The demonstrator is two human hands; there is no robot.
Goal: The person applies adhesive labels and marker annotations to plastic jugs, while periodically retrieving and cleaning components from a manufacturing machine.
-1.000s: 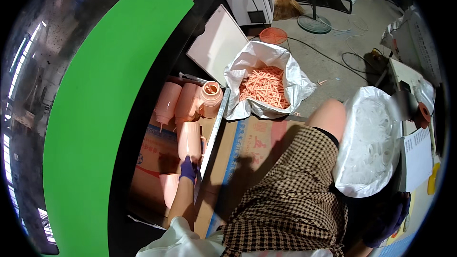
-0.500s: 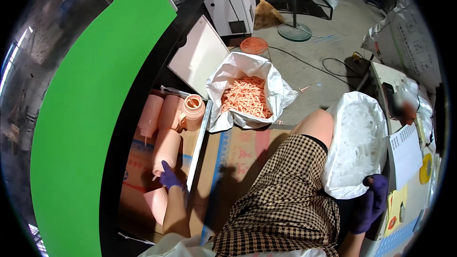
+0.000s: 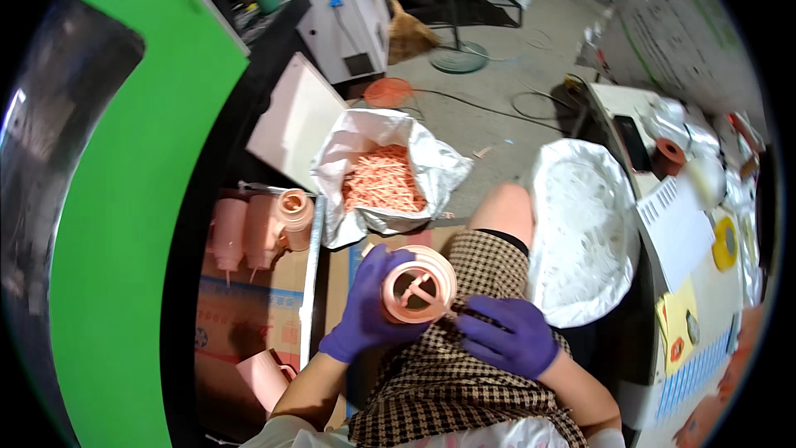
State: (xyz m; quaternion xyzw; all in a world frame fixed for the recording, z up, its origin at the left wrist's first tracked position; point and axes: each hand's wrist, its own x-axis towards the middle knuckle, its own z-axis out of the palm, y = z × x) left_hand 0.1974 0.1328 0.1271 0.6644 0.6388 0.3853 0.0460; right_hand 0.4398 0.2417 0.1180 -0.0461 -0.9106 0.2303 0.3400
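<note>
My left hand (image 3: pixel 365 303), in a purple glove, is closed around a pink plastic jug body (image 3: pixel 444 265) above my lap. The jug's round mouth faces up toward me. A thin pink sprue (image 3: pixel 420 289) crosses that mouth, its outer end at the fingertips of my right hand (image 3: pixel 514 336). That hand, gloved alike, is curled in a pinch beside the rim; its fingers partly hide the contact. More pink jug bodies (image 3: pixel 229 232) lie or stand on cardboard at the left, with another one (image 3: pixel 267 377) lying nearer me.
A white sack (image 3: pixel 327 170) of pink sprues (image 3: pixel 383 181) stands ahead. At my right is a white bag (image 3: pixel 543 274) holding clear plastic rings. The side table (image 3: pixel 618 99) bears a phone (image 3: pixel 633 143), papers and yellow tape (image 3: pixel 725 244). A green machine panel (image 3: pixel 141 158) curves along the left.
My left hand has lifted a jug body from the cardboard to above my lap. My right hand has come from beside the white bag to the jug's mouth. The view has shifted.
</note>
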